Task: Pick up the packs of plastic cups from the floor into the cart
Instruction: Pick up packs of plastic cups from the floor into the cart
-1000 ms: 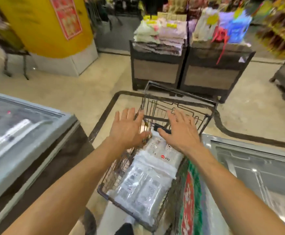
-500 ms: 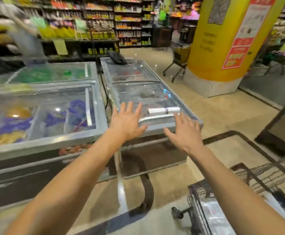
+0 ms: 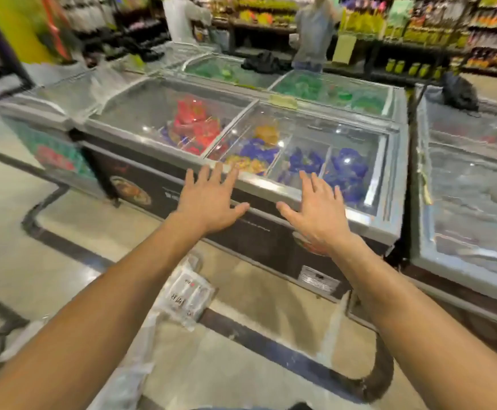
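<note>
Head camera, and both arms are stretched out in front. The left hand (image 3: 208, 202) is released, fingers spread wide and thumb out, holding nothing. The right hand (image 3: 315, 211) matches it: open palm facing down, fingers fanned, nothing in it. Both hands line up with the near rim of a chest freezer (image 3: 271, 186), but whether they touch it cannot be told.

Down on the floor (image 3: 10, 247), a pack of plastic cups (image 3: 189, 291) lies flat in clear wrap with a printed label. It is just near of the freezer's dark front panel and partly tucked under the left forearm. Nearer the camera and to the left, a clear-wrapped bundle (image 3: 129, 377) runs along the forearm's lower edge, too blurred to name with confidence. A dark stripe (image 3: 271, 344) curves across the beige tiles right beside the pack.

Under the freezer's glass lids sit red packets (image 3: 197, 125) on the left and blue packets (image 3: 348, 170) on the right, with yellow and orange ones between. A second freezer (image 3: 463, 202) stands to the right, and a black bag (image 3: 460, 93) rests on its far end. On the far side, another black bag (image 3: 265, 62) lies on a lid over green goods. Two people (image 3: 315, 31) stand beyond, in front of stocked shelves (image 3: 478, 34), all blurred.
</note>
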Action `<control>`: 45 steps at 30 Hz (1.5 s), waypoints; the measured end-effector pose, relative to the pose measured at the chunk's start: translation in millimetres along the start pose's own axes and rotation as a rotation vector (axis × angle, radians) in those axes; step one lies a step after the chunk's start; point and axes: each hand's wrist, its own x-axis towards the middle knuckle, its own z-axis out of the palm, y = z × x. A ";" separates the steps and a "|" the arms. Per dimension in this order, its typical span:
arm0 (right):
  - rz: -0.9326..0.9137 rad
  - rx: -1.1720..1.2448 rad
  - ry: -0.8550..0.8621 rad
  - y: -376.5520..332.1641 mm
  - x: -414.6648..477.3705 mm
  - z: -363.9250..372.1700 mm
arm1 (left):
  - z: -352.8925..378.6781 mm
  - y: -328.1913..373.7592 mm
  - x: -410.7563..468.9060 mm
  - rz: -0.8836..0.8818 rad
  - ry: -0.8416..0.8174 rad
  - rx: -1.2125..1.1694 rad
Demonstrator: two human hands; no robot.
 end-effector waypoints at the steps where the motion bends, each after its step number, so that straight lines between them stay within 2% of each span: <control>1: -0.046 0.002 -0.017 -22.3 12.3 13.0 | 7.5 -26.6 -6.1 -0.054 -0.004 -0.001; 6: -0.272 0.026 -0.098 -124.1 63.2 81.0 | 49.9 -141.6 -37.9 -0.321 -0.051 -0.023; 10: -0.360 0.110 -0.129 -177.9 100.8 140.1 | 92.4 -199.8 -38.9 -0.423 -0.102 -0.040; 15: -0.392 0.125 -0.192 -209.1 154.1 231.0 | 161.7 -246.5 2.2 -0.441 -0.147 0.012; 22: -0.413 0.022 -0.388 -201.6 189.1 409.0 | 312.7 -289.0 76.5 -0.313 -0.223 0.086; 25: -0.314 0.058 -0.419 -190.9 187.8 496.0 | 404.9 -310.8 97.5 -0.270 -0.254 0.071; 29: -0.120 0.147 -0.521 -177.0 169.1 619.9 | 542.4 -330.4 113.7 -0.255 -0.428 0.056; 31: -0.027 0.210 -0.572 -173.5 157.5 684.8 | 614.7 -340.0 117.0 -0.241 -0.464 0.049; 37: 0.254 0.365 -0.590 -158.3 110.4 874.1 | 809.0 -350.3 118.7 -0.176 -0.537 -0.002; 41: 0.441 0.441 -0.600 -148.7 82.3 974.0 | 908.4 -351.7 121.0 -0.160 -0.568 -0.054; 45: 0.631 0.496 -0.607 -147.3 75.8 1048.0 | 973.9 -355.7 130.9 -0.188 -0.600 -0.070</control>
